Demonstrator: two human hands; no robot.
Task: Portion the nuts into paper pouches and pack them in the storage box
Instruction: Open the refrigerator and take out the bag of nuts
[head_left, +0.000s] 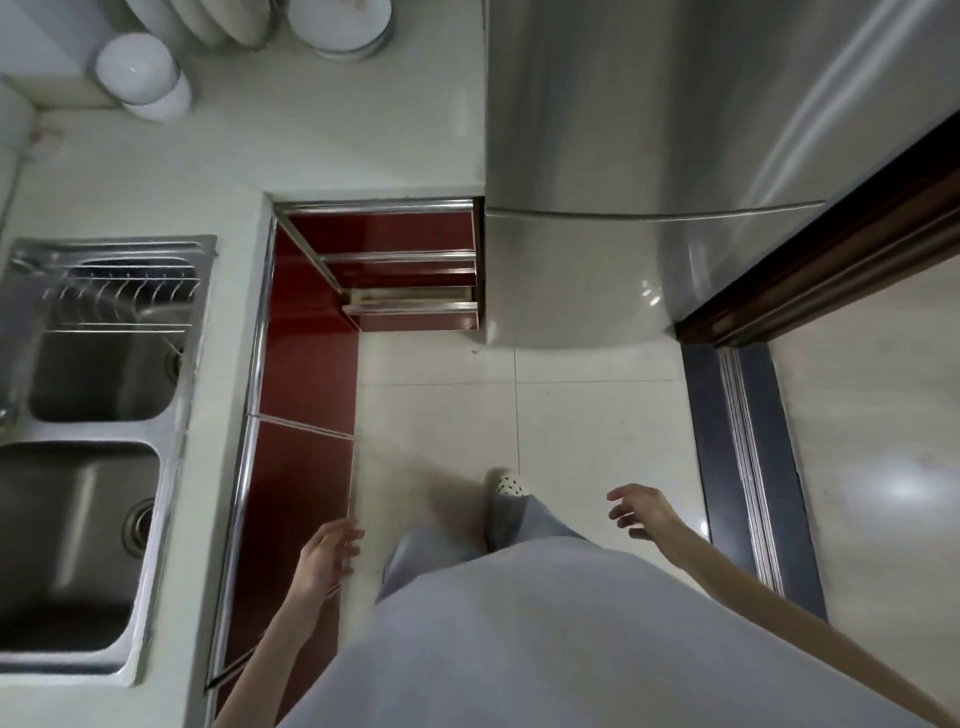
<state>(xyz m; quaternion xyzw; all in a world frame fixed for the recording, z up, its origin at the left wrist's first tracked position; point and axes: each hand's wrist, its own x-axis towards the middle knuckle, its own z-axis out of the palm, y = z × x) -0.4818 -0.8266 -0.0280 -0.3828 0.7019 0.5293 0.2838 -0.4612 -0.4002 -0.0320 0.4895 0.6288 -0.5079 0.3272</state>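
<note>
No nuts, paper pouches or storage box appear in the head view. My left hand (326, 558) hangs beside the red cabinet fronts with its fingers loosely spread and holds nothing. My right hand (638, 510) is out to the right above the floor tiles, fingers relaxed and empty. I look down past my grey clothes at one foot in a dotted slipper (506, 484).
A white counter (311, 145) runs along the left with a steel double sink (88, 457) and a dish rack. White plates and bowls (337, 26) stand at the back. A silver fridge (649, 182) rises ahead; a doorway track (748, 467) lies to the right.
</note>
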